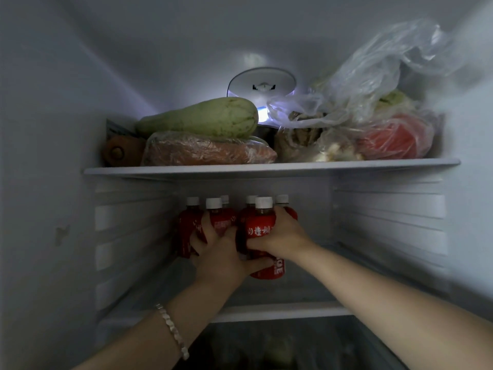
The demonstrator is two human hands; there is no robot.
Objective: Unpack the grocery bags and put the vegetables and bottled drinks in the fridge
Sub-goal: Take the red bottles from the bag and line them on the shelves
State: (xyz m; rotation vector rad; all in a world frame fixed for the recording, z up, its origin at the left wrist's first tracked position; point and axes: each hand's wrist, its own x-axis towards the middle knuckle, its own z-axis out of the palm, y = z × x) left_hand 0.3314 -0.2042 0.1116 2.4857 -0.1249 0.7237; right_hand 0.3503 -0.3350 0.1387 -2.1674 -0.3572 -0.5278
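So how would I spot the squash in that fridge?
Look at the fridge's upper shelf, above the red bottles. On its left side the squash lies on a plastic-wrapped bundle of carrots. It is long, pale green and bare, while the carrots and the bagged vegetables to its right are in plastic.

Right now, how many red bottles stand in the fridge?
6 bottles: three at the left hand, three at the right hand, which grips the front bottle; all on the lower shelf. Others may be hidden behind.
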